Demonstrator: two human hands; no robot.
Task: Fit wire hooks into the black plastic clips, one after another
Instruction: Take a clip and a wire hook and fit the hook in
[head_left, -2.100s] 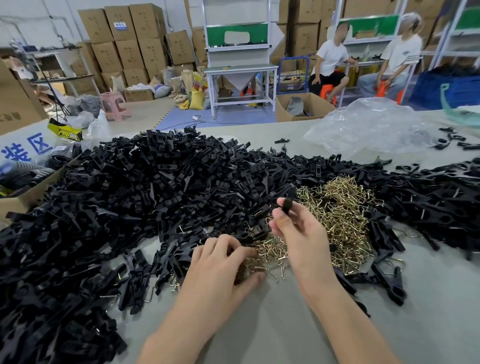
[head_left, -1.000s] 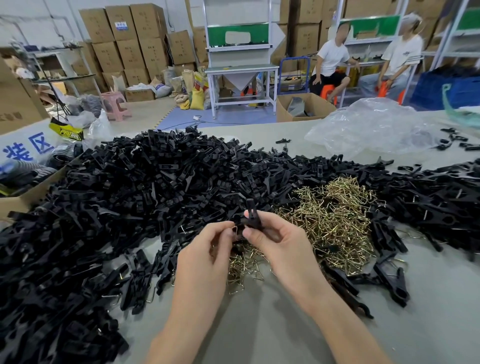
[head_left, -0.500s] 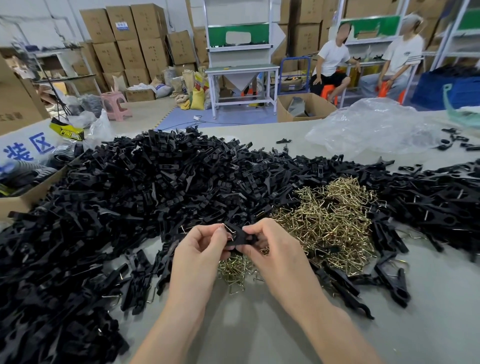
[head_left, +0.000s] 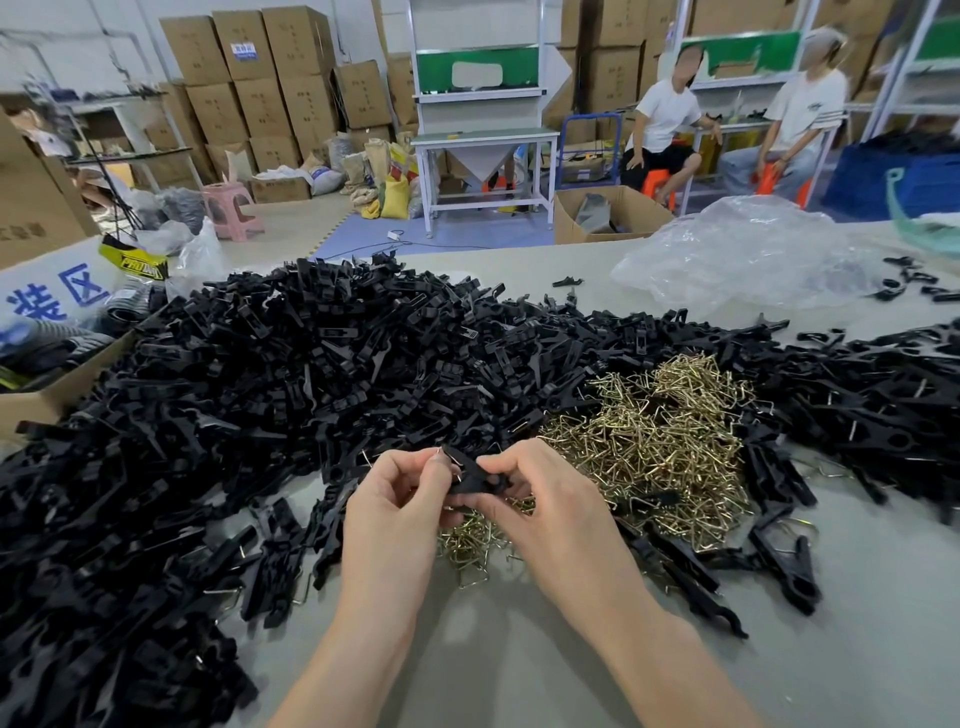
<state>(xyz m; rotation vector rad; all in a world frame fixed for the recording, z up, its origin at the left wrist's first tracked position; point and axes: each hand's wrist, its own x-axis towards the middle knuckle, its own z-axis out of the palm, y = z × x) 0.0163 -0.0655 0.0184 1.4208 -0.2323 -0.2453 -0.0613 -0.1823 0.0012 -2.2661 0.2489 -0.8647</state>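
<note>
Left hand (head_left: 395, 499) pinching wire hook (head_left: 451, 460), right hand (head_left: 550, 512) gripping black clip (head_left: 475, 480), close together near centre, seemingly mid-insertion; probably needs firm push next to seat hook.

The 2 bare forearms reach up from the lower edge and converge toward the middle. The left hand (head_left: 397, 501) has its fingers curled, thumb and forefinger pinching the left end of a small black clip (head_left: 475, 480). The right hand (head_left: 553, 512) grips the clip's right end, fingers curled round it, back of the hand up.
</note>
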